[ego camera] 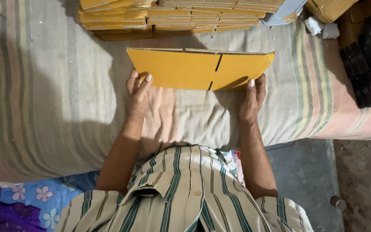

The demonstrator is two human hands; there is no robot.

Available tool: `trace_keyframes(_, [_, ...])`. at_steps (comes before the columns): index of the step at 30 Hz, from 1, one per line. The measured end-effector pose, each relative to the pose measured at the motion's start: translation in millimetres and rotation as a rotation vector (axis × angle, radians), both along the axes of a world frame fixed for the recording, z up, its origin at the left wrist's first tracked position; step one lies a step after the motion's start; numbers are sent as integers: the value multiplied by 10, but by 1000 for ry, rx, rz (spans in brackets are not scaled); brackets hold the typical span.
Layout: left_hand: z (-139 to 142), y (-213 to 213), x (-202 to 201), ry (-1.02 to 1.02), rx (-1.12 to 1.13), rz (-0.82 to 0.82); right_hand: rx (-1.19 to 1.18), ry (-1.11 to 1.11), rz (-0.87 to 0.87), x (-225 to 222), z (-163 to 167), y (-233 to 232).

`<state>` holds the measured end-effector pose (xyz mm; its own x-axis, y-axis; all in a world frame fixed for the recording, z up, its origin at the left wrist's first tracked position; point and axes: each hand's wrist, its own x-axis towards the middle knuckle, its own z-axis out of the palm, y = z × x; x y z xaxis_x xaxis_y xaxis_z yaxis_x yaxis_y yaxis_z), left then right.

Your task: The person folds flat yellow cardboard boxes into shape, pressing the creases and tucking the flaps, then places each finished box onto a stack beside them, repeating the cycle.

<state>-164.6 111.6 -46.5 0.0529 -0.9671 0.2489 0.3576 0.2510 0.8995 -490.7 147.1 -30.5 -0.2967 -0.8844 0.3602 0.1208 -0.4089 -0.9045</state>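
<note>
A flat yellow cardboard blank [198,68] is held at centre frame, above the striped cloth [48,99], gripped at its lower corners by the left hand [137,92] and the right hand [251,96], thumbs pressed on its face. The blank could buckle at its slits [218,63] if the hands are squeezed inward. The stack of similar blanks [164,17] at top could be knocked if it is pushed forward.

Dim, warm indoor light falls from above and behind the person, casting a broad soft shadow across the bed [44,107]. Focus is sharp; corners darken.
</note>
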Motion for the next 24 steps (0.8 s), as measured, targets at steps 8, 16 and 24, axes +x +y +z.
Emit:
trace_keyframes(8, [129, 94, -28, -25, 12, 22, -13, 105, -33, -55, -39, 4])
trace_keyframes(16, [-470, 73, -203, -268, 22, 37, 34, 150, 138, -29, -30, -93])
trace_keyframes(24, [-767, 36, -109, -115, -115, -19, 62, 322, -136, -30, -68, -82])
